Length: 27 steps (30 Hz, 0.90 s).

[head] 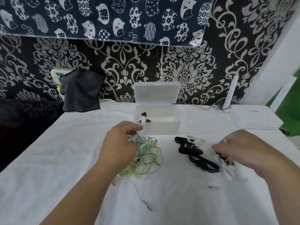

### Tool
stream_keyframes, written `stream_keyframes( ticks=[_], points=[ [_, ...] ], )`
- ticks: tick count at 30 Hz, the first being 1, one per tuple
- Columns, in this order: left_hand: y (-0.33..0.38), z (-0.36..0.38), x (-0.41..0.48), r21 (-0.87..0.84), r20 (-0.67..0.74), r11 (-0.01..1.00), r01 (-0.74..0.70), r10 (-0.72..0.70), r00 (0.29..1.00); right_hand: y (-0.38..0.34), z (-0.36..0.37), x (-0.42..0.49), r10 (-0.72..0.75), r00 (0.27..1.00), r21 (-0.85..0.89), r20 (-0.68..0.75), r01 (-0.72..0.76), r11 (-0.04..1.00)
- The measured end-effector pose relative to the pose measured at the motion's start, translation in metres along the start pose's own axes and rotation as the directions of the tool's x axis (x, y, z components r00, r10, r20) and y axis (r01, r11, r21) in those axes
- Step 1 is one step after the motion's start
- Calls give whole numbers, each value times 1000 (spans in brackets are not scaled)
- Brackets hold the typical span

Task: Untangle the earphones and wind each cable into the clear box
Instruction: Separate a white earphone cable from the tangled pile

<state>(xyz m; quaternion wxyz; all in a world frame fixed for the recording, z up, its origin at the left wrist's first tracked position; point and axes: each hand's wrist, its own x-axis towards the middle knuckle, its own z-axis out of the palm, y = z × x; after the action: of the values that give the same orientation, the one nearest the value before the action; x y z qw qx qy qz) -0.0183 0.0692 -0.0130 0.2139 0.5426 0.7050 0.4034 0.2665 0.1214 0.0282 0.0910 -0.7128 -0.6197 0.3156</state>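
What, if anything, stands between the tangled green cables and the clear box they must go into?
Nothing visible does. The green cable tangle lies just in front of the clear box, whose lid stands open. The left hand reaches over the tangle's left side. One wound bundle already lies in the box's left end.

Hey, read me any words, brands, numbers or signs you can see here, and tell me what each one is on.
Nothing here can be read.
Cat-print fabric: character-like marks on some cats, too blurred to read.
White flat device: tiny dark mark on top, too small to read.
Clear box: no label visible.
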Motion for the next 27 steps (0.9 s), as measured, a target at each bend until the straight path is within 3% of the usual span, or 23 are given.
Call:
stream_keyframes(
  ticks=[2,3,6,8,11,15,18,20,23,27],
  points=[
    [8,-3,-4,-184,22,983,11,-7,1000,-9,8,-2,-51,994,-186,-100,32,982],
    [12,-4,-6,-266,38,964,20,-11,999,-18,13,-5,-110,979,-184,-174,78,980],
    [21,-6,-12,-374,94,927,39,-4,996,-43,31,-18,-390,870,30,-301,418,908],
    [26,-4,-15,-363,114,932,20,23,993,-59,48,-26,-557,797,115,-233,591,798],
    [30,-4,-18,-338,129,941,-4,51,990,-66,74,-28,-626,766,141,-146,642,753],
    [33,-10,-17,-324,60,946,6,14,998,-74,79,-22,-624,746,190,-232,664,723],
    [31,-19,-13,-450,-70,893,18,-55,996,-77,70,-23,-545,798,417,-258,601,682],
    [27,-25,-8,-591,-130,806,32,-135,982,-77,64,-25,-471,841,586,-265,529,614],
    [23,-34,0,-786,-134,614,65,-272,953,-75,52,-23,-384,902,848,-194,352,397],
    [7,-41,10,-806,-233,587,74,-430,872,-71,31,-22,-351,929,975,-119,176,137]
  ],
)
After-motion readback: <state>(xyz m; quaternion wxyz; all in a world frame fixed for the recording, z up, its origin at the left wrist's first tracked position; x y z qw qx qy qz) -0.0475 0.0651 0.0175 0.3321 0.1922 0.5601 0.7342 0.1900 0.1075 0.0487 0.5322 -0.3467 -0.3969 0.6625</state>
